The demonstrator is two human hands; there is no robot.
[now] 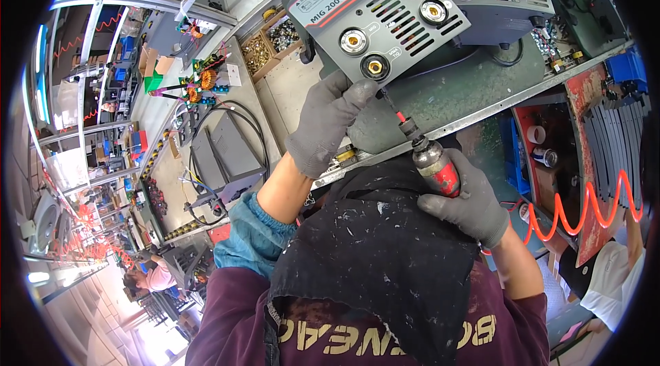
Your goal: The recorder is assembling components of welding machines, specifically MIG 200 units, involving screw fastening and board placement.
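A red pneumatic screwdriver (434, 163) is gripped closed in the right hand (467, 204), its long axis slanting up-left to the grey machine's front panel (378, 15) at upper centre. The left hand (326, 122) is pressed, seemingly closed, against the panel's lower edge.

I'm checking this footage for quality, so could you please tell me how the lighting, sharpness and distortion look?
Head view: even bright light on the grey machine; the gloved hands, left hand and right hand, and the screwdriver are sharp; lower left is overexposed; the fisheye bends the workbench edge; corners are black.
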